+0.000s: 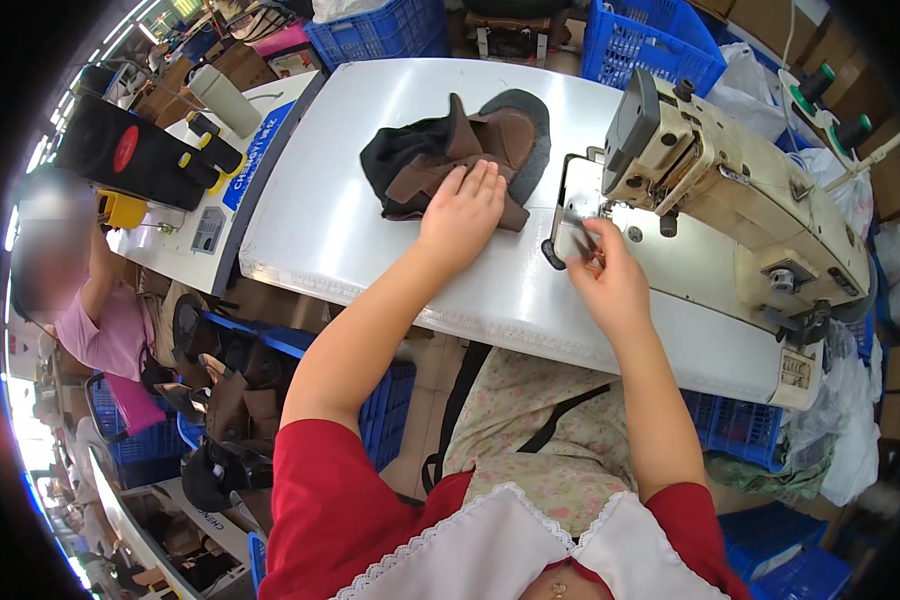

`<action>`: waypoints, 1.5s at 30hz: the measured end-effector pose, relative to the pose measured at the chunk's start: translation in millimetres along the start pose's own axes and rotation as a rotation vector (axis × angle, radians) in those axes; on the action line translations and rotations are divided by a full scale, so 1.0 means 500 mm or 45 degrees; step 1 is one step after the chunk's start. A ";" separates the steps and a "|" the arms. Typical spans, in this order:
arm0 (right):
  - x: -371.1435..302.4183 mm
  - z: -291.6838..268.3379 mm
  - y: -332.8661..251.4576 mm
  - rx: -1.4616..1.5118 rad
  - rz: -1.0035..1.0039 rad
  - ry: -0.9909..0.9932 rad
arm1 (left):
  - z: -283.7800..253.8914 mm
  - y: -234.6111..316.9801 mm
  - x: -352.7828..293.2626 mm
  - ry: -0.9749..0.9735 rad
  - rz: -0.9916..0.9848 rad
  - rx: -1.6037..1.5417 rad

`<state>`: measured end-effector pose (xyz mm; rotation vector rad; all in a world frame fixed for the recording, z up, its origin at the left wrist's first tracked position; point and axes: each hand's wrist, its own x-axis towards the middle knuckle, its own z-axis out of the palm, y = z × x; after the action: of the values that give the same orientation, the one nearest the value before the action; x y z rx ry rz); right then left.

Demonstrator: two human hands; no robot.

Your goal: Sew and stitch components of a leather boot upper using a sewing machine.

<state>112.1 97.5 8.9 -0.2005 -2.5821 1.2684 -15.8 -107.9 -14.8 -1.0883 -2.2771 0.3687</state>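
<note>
A brown and black shoe upper [515,140] with a grey fuzzy lining lies on the white sewing table [370,100]. My left hand [465,212] rests flat on its near side, fingers stretched out together over the brown flaps. To the right, my right hand [610,280] is closed around a small pair of scissors [585,245], partly smeared by motion. Their dark blades point up and away, over the needle plate [580,185] of the sewing machine [740,180]. The handles are mostly hidden in my fingers.
The machine's head fills the table's right side, with green thread spools [815,85] behind it. Blue crates [650,45] stand beyond the far edge. At left, a co-worker in a pink top [105,330] sits by another machine. Brown shoe pieces [235,400] are heaped below.
</note>
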 end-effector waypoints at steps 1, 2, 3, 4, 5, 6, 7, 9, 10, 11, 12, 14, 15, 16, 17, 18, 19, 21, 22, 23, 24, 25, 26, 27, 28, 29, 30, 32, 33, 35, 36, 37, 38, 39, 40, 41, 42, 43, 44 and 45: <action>0.002 0.007 -0.003 0.004 0.012 -0.003 | -0.002 -0.002 -0.008 0.006 -0.042 -0.023; 0.005 0.013 -0.005 -0.109 0.015 -0.042 | -0.004 -0.004 -0.015 0.032 -0.058 -0.044; 0.009 0.017 -0.006 -0.224 0.014 -0.080 | -0.005 -0.004 -0.017 0.027 -0.053 -0.048; 0.013 0.028 0.004 -0.219 -0.112 -0.022 | -0.006 -0.003 -0.018 0.075 -0.062 -0.065; 0.018 0.033 0.008 -0.219 -0.105 -0.022 | -0.007 -0.002 -0.019 0.124 -0.072 -0.083; 0.025 0.040 0.010 -0.327 -0.183 -0.022 | -0.003 -0.001 -0.022 0.120 -0.070 -0.085; 0.030 0.045 0.009 -0.436 -0.263 -0.021 | 0.001 0.001 -0.025 0.143 -0.087 -0.091; 0.036 0.054 0.004 -0.504 -0.274 -0.033 | 0.007 0.004 -0.029 0.167 -0.102 -0.100; 0.039 0.058 0.002 -0.574 -0.289 -0.043 | 0.009 0.005 -0.030 0.197 -0.113 -0.111; 0.042 0.062 0.003 -0.575 -0.285 -0.044 | 0.011 0.006 -0.031 0.228 -0.124 -0.122; 0.046 0.068 0.004 -0.613 -0.295 -0.046 | 0.011 0.007 -0.031 0.228 -0.123 -0.125; 0.051 0.074 0.005 -0.651 -0.304 -0.049 | 0.013 0.008 -0.032 0.243 -0.128 -0.135; 0.052 0.077 0.003 -0.670 -0.313 -0.043 | 0.011 0.008 -0.032 0.242 -0.129 -0.136; 0.054 0.080 0.003 -0.689 -0.322 -0.036 | 0.010 0.009 -0.031 0.236 -0.131 -0.137; 0.057 0.083 0.005 -0.688 -0.321 -0.038 | 0.009 0.010 -0.031 0.229 -0.132 -0.137; 0.059 0.087 0.007 -0.698 -0.336 -0.034 | 0.010 0.009 -0.031 0.228 -0.133 -0.138; 0.061 0.090 0.008 -0.707 -0.351 -0.030 | 0.011 0.009 -0.032 0.230 -0.135 -0.137; 0.063 0.093 0.008 -0.704 -0.362 -0.047 | 0.011 0.010 -0.032 0.230 -0.136 -0.138; 0.064 0.094 0.007 -0.700 -0.374 -0.063 | 0.010 0.010 -0.032 0.223 -0.143 -0.130; 0.066 0.097 0.009 -0.700 -0.372 -0.063 | 0.009 0.011 -0.031 0.216 -0.149 -0.121; 0.068 0.101 0.010 -0.699 -0.364 -0.047 | 0.009 0.012 -0.031 0.215 -0.148 -0.122; 0.070 0.103 0.011 -0.698 -0.356 -0.031 | 0.009 0.012 -0.031 0.214 -0.154 -0.119; 0.071 0.104 0.012 -0.698 -0.354 -0.031 | 0.009 0.013 -0.030 0.214 -0.159 -0.117; 0.073 0.104 0.011 -0.698 -0.351 -0.033 | 0.009 0.013 -0.031 0.213 -0.159 -0.117; 0.073 0.104 0.009 -0.699 -0.348 -0.034 | 0.009 0.013 -0.031 0.214 -0.158 -0.115; 0.074 0.104 0.008 -0.698 -0.348 -0.034 | 0.008 0.012 -0.031 0.216 -0.157 -0.114; 0.074 0.104 0.008 -0.692 -0.352 -0.027 | 0.008 0.012 -0.031 0.216 -0.157 -0.114; 0.076 0.104 0.007 -0.686 -0.356 -0.019 | 0.009 0.012 -0.029 0.219 -0.157 -0.106; 0.076 0.104 0.007 -0.677 -0.354 -0.022 | 0.009 0.013 -0.029 0.220 -0.155 -0.107; 0.077 0.103 0.009 -0.669 -0.352 -0.022 | 0.011 0.012 -0.028 0.219 -0.161 -0.110; 0.078 0.104 0.012 -0.675 -0.346 -0.029 | 0.011 0.013 -0.027 0.221 -0.158 -0.111; 0.078 0.104 0.015 -0.680 -0.341 -0.035 | 0.011 0.014 -0.026 0.221 -0.161 -0.118; 0.078 0.102 0.017 -0.681 -0.341 -0.031 | 0.010 0.013 -0.024 0.223 -0.164 -0.123; 0.076 0.101 0.018 -0.651 -0.326 -0.033 | 0.010 0.011 -0.026 0.222 -0.166 -0.119; 0.073 0.098 0.019 -0.622 -0.312 -0.034 | 0.009 0.008 -0.028 0.230 -0.158 -0.140; 0.067 0.093 0.019 -0.619 -0.319 -0.034 | 0.007 0.005 -0.030 0.238 -0.151 -0.159; 0.057 0.088 0.013 -0.503 -0.282 0.024 | 0.000 -0.002 -0.032 0.238 -0.162 -0.144; 0.046 0.084 0.012 -0.385 -0.241 0.079 | -0.012 -0.009 -0.032 0.235 -0.188 -0.202; 0.038 0.079 0.017 -0.327 -0.186 0.071 | -0.026 -0.018 -0.034 0.232 -0.217 -0.259; 0.027 0.078 0.016 -0.316 -0.204 0.064 | -0.051 -0.034 -0.041 0.229 -0.228 -0.240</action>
<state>88.0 76.2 -18.0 -0.0681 -2.6459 0.8766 -0.6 -134.3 5.4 -0.9554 -2.2578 -0.0165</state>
